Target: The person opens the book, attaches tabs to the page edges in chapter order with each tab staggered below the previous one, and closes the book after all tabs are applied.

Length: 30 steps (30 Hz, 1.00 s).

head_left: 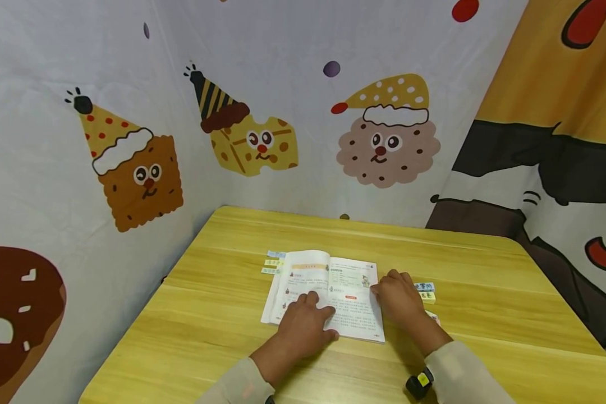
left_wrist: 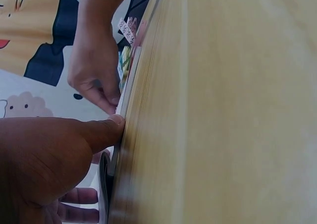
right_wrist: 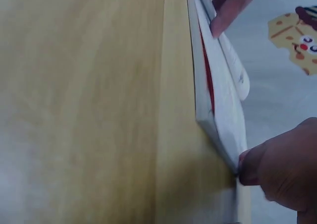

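An open book [head_left: 353, 306] with printed pages lies on the wooden table in the head view. My left hand [head_left: 305, 325] rests across the lower middle of it, fingers spread over the pages near the fold. In the left wrist view, the thumb of that left hand [left_wrist: 44, 159] lies along the book's near edge. At the book's right side, my right hand [head_left: 401, 297] pinches the page edge between thumb and curled fingers. From the right wrist, the right hand [right_wrist: 287, 167] grips a corner of the pages [right_wrist: 230, 120], which lift slightly, showing a red strip beneath.
Coloured paper tabs [head_left: 274, 262] stick out at the book's left side. More labelled slips [head_left: 425, 292] lie to the right, partly behind the right hand. A small black device [head_left: 419, 383] is by the right wrist. Cartoon-printed cloth [head_left: 303, 67] hangs behind the table [head_left: 490, 303].
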Each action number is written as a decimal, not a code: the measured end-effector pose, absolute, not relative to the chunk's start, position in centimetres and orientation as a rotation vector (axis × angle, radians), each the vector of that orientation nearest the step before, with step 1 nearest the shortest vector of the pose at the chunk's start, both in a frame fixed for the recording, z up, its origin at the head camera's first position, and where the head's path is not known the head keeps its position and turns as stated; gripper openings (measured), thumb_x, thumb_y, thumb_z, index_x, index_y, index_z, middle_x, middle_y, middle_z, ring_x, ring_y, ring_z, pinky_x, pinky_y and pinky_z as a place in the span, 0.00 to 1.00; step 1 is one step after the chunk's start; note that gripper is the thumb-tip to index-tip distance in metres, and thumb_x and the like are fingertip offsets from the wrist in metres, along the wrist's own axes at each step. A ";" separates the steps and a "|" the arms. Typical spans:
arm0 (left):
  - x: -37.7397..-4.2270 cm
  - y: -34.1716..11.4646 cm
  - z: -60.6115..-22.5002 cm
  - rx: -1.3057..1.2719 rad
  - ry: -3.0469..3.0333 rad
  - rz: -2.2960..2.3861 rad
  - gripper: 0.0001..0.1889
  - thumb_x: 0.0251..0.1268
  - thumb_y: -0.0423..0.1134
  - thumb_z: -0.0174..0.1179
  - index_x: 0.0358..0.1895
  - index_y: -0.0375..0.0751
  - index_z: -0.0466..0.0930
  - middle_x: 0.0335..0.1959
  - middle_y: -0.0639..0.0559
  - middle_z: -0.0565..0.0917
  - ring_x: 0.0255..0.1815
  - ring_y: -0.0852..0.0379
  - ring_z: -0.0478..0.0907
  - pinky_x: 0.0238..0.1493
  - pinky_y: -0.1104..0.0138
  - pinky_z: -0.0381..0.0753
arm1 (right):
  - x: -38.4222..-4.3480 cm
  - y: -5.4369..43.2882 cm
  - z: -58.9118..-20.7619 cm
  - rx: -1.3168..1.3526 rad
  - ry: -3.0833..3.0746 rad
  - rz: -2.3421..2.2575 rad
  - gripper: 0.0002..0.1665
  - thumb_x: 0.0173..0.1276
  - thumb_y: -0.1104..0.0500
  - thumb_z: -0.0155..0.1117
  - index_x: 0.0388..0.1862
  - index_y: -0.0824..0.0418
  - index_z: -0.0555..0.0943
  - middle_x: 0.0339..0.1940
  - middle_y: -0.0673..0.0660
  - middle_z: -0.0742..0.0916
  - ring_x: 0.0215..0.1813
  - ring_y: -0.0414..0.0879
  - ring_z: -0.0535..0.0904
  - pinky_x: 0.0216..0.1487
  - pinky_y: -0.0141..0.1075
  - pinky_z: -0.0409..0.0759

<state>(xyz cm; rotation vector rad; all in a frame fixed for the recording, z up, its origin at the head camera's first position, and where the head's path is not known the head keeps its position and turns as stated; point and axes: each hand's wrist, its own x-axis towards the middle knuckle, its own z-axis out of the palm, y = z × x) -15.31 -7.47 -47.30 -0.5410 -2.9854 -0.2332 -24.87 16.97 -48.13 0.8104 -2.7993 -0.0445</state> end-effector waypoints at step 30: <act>-15.5 -7.5 -47.5 -0.550 -2.978 -0.233 0.26 0.59 0.63 0.70 0.57 0.56 0.87 0.45 0.48 0.77 0.44 0.51 0.72 0.39 0.60 0.74 | -13.6 17.6 -46.3 1.048 -2.827 0.123 0.15 0.60 0.65 0.76 0.46 0.57 0.91 0.47 0.57 0.88 0.48 0.51 0.84 0.49 0.46 0.82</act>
